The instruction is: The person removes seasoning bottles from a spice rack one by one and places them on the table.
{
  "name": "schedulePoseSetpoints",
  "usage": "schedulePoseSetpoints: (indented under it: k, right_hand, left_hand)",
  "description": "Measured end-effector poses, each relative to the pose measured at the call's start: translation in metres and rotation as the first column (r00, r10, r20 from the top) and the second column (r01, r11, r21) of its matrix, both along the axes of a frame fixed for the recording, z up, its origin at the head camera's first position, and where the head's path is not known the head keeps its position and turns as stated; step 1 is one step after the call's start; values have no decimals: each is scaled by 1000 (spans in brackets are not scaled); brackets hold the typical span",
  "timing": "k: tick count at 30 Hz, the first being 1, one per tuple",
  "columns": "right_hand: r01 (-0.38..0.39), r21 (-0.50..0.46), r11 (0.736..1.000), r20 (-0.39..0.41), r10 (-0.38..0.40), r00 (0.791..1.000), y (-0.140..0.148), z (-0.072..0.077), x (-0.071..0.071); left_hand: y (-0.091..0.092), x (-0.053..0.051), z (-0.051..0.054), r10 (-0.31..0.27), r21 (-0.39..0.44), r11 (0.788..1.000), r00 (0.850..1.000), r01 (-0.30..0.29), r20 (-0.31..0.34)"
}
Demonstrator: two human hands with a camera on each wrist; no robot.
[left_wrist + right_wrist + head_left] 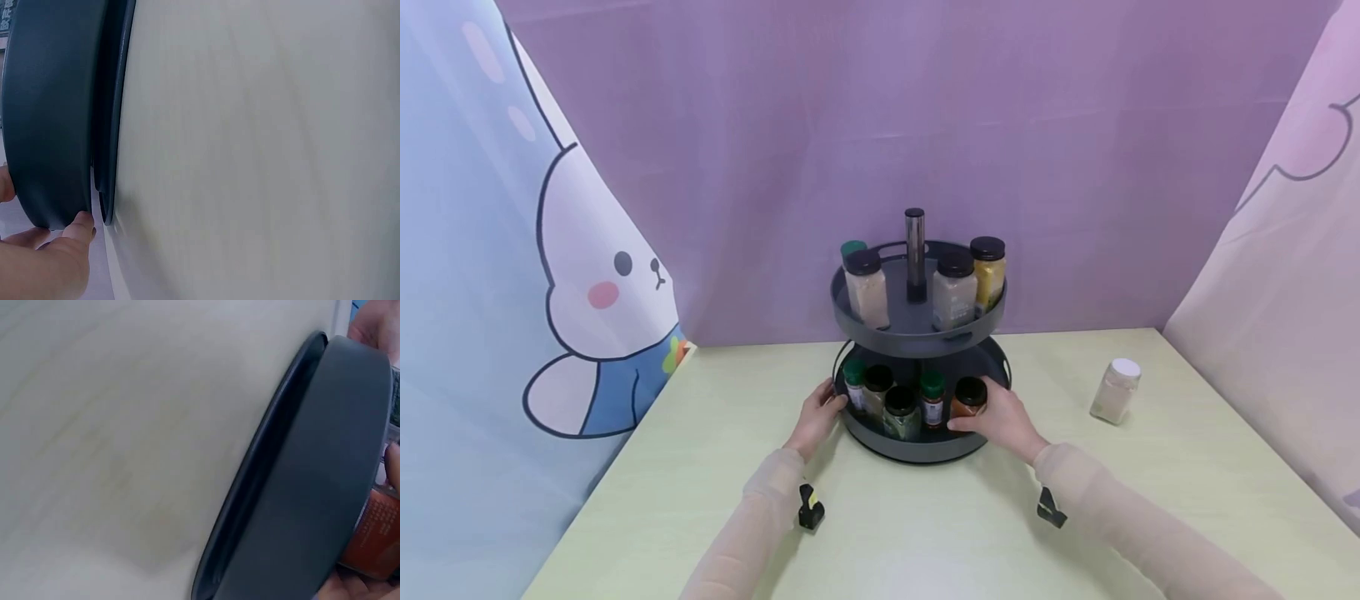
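Orange jar: the black-capped jar with orange contents [967, 403] sits at the right-hand side of the lower tier [917, 452], inside its wall.
Nearer hand: the right hand [1006, 421], reaching in from the jar's right, with no space between palm side and jar.
Right fingers: curled round the jar, thumb across its front and the other fingers on its far side, so they grip it.
Long axis: up and down, cap uppermost; the grip crosses this axis from the side, below the cap.
Jar base: hidden behind hand and wall, so I cannot tell whether it touches the tier floor.
Way between tiers: the upper tier [910, 343] lies above and the lower wall in front; the gap between them faces the right hand.
Nearest neighbour: a green-capped jar [933, 400], just left of the right thumb.
Left hand: the left hand [815, 419] is at the opposite side of the lower tier, well apart from the orange jar, with 4 jars between.
Left fingers: bent about the tier's wall, thumb at the rim, gripping it.
White-capped jar: this jar [1116, 392] stands on the table [895, 533], right of the right hand and well apart, touched by neither hand.
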State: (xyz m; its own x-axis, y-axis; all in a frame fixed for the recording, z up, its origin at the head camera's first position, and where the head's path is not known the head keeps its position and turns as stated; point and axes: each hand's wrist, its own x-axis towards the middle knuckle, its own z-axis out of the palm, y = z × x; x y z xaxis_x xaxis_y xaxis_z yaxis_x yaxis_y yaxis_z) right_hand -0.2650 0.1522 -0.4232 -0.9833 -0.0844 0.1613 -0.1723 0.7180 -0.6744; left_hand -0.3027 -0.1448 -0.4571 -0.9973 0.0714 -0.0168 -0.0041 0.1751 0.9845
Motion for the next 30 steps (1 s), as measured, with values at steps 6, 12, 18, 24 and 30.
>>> schedulePoseSetpoints:
  k: [6,12,18,24,30]
  right_hand:
    - [31,-8,999,-14,-31,999,-2,-3,-1]
    - [40,-8,999,-4,-40,999,-3,-3,-1]
    - [39,-10,999,-29,-39,999,-3,-2,0]
    - [40,-13,999,-39,-41,998,-3,-3,0]
    - [24,-14,1000,-54,-25,998,-3,-1,1]
  left_hand:
    - [-1,-1,-1,10,-14,1000,1000,-10,9]
    - [-1,-2,-2,17,-17,1000,1000,-17,9]
    - [0,-2,-2,12,6,1000,1000,-12,6]
    - [-1,-2,-3,3,5,1000,1000,-3,7]
    - [-2,-2,-3,0,7,1000,1000,0,15]
